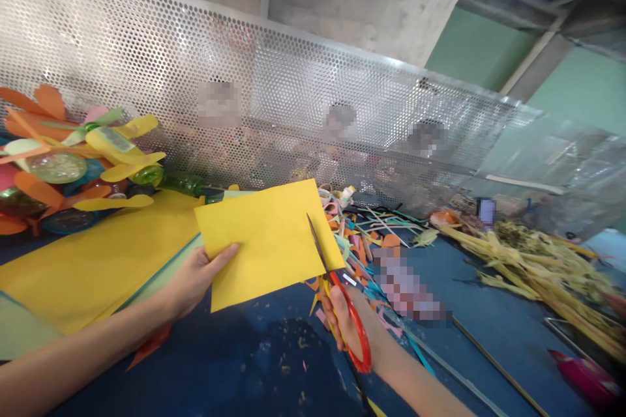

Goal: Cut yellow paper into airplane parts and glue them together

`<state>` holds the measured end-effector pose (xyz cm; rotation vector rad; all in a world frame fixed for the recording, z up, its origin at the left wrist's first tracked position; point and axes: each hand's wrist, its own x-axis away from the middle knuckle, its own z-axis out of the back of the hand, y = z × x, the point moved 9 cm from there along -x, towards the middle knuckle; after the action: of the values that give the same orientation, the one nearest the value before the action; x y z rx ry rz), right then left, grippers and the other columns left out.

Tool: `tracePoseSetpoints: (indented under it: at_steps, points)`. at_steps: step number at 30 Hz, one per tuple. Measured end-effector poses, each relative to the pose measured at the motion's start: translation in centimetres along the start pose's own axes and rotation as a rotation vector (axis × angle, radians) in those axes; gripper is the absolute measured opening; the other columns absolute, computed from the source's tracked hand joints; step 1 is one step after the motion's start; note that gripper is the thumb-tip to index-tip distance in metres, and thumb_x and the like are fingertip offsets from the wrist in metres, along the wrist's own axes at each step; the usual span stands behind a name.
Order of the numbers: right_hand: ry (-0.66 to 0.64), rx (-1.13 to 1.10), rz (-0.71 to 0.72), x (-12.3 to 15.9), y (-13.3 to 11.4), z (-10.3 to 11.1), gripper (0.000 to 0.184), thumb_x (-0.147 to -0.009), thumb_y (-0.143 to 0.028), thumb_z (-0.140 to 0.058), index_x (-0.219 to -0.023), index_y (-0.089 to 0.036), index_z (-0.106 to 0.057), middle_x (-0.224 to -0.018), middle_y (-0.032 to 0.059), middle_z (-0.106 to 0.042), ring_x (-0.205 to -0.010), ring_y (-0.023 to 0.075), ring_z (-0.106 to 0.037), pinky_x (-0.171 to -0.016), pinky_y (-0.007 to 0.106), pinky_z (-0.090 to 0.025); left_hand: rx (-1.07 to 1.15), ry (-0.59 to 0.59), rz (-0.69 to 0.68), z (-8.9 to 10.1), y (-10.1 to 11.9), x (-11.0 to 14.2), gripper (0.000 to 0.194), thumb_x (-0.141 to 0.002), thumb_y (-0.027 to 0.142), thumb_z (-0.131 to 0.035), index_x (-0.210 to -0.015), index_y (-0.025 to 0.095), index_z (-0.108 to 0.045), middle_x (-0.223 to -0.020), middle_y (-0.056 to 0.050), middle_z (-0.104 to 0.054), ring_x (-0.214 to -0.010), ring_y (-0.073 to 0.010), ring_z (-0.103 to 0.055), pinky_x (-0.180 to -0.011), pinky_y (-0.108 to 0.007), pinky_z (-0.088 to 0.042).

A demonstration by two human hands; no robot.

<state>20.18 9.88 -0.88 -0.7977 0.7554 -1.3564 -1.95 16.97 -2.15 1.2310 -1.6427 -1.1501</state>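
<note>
A yellow sheet of paper is held up over the blue table by my left hand, thumb on top and the other fingers hidden beneath. My right hand grips red-handled scissors. One dark blade lies across the front of the sheet near its right edge; the other blade is hidden behind the paper. Whether the blades have cut into the sheet I cannot tell. Larger yellow sheets lie on the table to the left, over pale green paper.
Paper flowers and plastic bottle parts are heaped at the left. Colourful paper scraps lie beyond my right hand. Dried husks and a thin stick are on the right. A perforated metal screen stands along the back, people visible behind it.
</note>
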Motion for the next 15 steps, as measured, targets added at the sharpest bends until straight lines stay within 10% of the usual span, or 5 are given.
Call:
tracePoseSetpoints:
  at_steps: [15]
  points:
    - [0.081, 0.076, 0.027, -0.2, 0.1, 0.7, 0.049, -0.082, -0.066, -0.025, -0.065, -0.021, -0.037, -0.051, -0.0051, -0.037, -0.039, 0.0093, -0.04, -0.037, 0.022, -0.034, 0.067, -0.011, -0.003, -0.1, -0.2, -0.1, 0.034, -0.074, 0.036, -0.066, -0.106, 0.024, -0.062, -0.11, -0.002, -0.065, -0.094, -0.0217, -0.064, -0.08, -0.03, -0.054]
